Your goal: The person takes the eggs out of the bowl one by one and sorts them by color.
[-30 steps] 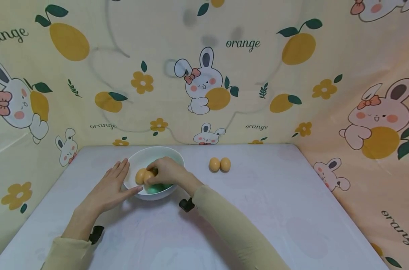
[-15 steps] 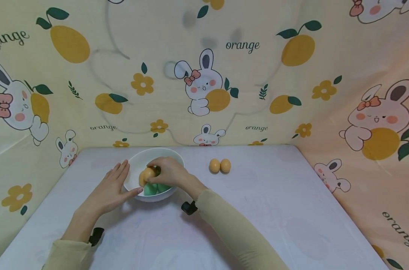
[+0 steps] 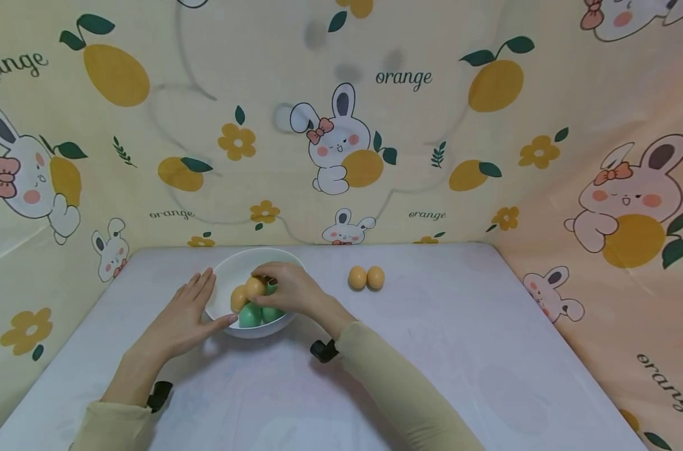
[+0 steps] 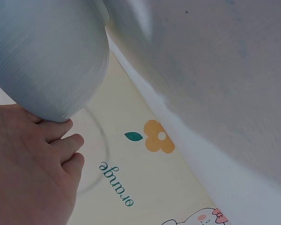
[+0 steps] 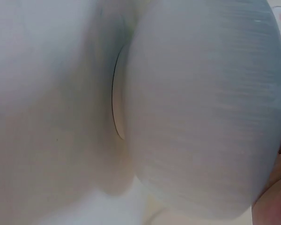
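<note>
Fingers of your right hand [image 3: 293, 289], in the head view, pinch a tan egg [image 3: 255, 287] inside the white bowl [image 3: 225, 285]; your left hand [image 3: 180, 313], fingers straight, touches the rim toward nine o'clock. Green eggs [image 3: 250, 315] sit toward six, another tan egg [image 3: 239, 299] at eight. Two more eggs [image 3: 357, 278] lie on the table [image 3: 431, 351] toward three. Left wrist: bowl at eleven. Right wrist: bowl toward three, hiding the pinch.

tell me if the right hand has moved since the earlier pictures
Yes. In the head view the right hand has shifted slightly to the right, nearer the two yellow eggs lying on the table.
</note>
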Available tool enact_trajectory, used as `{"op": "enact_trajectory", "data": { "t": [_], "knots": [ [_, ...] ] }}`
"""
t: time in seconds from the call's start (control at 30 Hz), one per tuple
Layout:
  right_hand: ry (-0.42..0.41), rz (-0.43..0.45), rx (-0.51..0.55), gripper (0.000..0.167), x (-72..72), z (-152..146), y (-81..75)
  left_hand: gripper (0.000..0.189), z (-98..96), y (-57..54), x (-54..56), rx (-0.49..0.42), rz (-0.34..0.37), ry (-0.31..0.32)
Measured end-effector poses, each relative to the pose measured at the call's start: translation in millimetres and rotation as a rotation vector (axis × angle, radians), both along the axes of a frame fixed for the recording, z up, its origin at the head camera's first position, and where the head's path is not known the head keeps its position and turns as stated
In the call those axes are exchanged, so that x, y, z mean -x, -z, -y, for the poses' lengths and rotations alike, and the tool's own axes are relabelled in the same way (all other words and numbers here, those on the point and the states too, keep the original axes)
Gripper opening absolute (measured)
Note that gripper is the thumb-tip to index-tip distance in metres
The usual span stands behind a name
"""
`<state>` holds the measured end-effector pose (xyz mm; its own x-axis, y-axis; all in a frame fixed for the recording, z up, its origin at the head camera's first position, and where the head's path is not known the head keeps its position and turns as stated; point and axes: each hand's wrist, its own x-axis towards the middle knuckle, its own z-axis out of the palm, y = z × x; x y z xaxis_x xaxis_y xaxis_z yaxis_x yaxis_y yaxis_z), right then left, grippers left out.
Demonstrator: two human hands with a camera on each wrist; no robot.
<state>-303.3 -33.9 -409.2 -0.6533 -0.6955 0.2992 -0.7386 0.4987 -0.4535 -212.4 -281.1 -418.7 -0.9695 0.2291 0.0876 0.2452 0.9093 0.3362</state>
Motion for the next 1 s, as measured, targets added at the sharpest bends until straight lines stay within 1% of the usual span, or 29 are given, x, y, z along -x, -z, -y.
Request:
{"op": "enact_trajectory", "data": {
  "t": [0.33, 0.5, 0.77, 1.0],
  "knots": [
    [0.009, -0.001, 0.074, 0.047, -3.6, -24.0, -7.7, 0.109, -0.5, -0.7, -0.9, -0.001, -0.010, 0.002],
    [-0.006, 0.003, 0.142, 0.049, -2.4, -37.1, -9.7, 0.109, -0.7, -1.0, -1.8, -0.001, -0.009, 0.000],
    [-0.022, -0.052, 0.241, 0.048, 0.6, -58.9, -11.7, 0.111, -3.2, -3.4, -3.0, -0.003, 0.002, -0.010],
    [-0.017, -0.100, 0.289, 0.047, 5.6, -79.9, -10.6, 0.111, -2.5, -1.4, -2.3, -0.002, -0.001, -0.013]
  ]
}}
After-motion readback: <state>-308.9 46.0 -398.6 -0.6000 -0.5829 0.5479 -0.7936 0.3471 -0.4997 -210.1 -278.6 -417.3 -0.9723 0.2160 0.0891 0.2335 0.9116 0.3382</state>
